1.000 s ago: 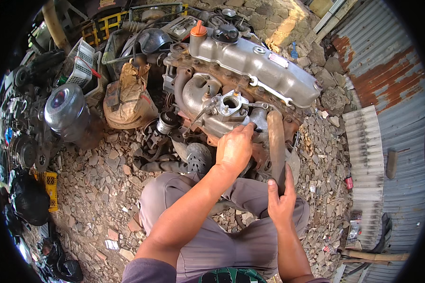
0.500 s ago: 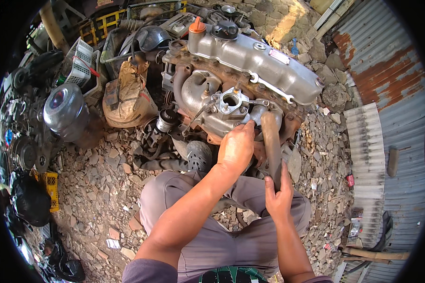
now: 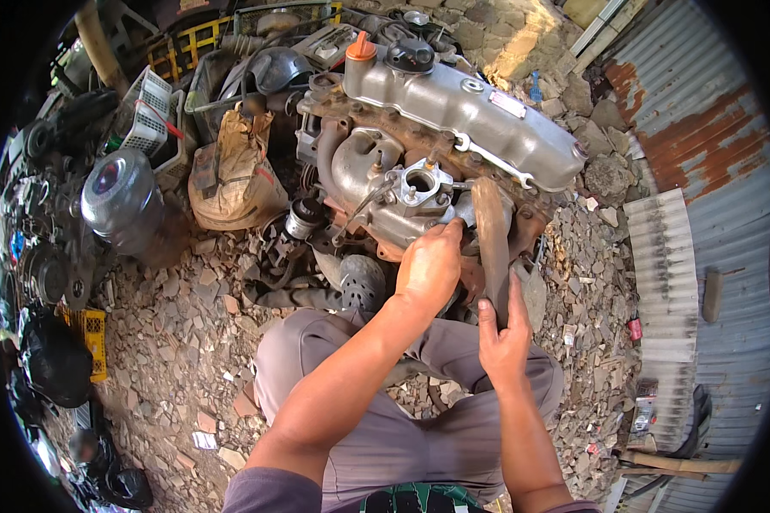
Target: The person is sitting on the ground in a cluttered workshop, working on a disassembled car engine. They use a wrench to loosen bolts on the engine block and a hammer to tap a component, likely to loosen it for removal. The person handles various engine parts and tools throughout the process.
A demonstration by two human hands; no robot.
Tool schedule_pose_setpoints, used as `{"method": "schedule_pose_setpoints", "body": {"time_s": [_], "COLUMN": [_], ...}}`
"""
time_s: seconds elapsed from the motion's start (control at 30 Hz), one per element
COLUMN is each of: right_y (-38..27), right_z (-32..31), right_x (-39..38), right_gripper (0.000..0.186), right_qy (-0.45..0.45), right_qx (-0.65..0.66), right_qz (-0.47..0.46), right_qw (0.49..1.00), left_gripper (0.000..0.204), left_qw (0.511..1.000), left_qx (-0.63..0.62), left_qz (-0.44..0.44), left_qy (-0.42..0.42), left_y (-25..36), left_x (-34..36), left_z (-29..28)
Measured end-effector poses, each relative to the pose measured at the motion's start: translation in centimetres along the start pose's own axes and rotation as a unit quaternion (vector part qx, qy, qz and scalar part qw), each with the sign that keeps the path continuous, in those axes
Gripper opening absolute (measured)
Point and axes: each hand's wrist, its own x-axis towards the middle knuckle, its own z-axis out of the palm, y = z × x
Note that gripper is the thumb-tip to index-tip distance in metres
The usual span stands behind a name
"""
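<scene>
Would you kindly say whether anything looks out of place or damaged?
The open-ended wrench lies unheld on the engine beside its silver valve cover, seemingly a stray tool; at far right, corrugated metal sheeting is rust-patched.

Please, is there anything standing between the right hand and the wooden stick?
Nothing visible: the bare right hand grips the wooden stick directly, near its lower end. The stick's upper part covers some of the manifold.

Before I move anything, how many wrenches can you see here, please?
1. The wrench lies on the engine, along the near edge of its long silver cover. Others may be hidden in the heaped parts at left.
</scene>
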Motion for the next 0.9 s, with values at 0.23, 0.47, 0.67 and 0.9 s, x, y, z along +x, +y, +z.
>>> {"method": "schedule_pose_setpoints", "body": {"time_s": [0.23, 0.47, 0.67, 0.9], "right_y": [1.9, -0.3, 1.7, -1.1], "right_z": [-1.3, -0.8, -1.6, -1.3], "right_x": [-3.1, -0.3, -2.5, -0.1], "right_gripper": [0.054, 0.053, 0.055, 0.057], "right_qy": [-0.006, -0.007, -0.023, -0.016], "right_qx": [0.041, 0.012, 0.028, 0.014], "right_qz": [0.043, 0.005, 0.040, 0.027], "right_qw": [0.998, 1.000, 0.999, 0.999], "left_gripper": [0.029, 0.025, 0.031, 0.028], "left_qw": [1.000, 1.000, 1.000, 1.000], "left_qx": [-0.013, 0.001, -0.001, -0.008], "left_qz": [0.002, -0.003, 0.000, 0.000], "left_qy": [-0.012, -0.007, -0.016, -0.011], "left_y": [0.4, 0.0, 0.1, 0.1], "left_x": [0.0, 0.0, 0.1, 0.1], "left_z": [-0.4, -0.4, -0.2, -0.4]}}
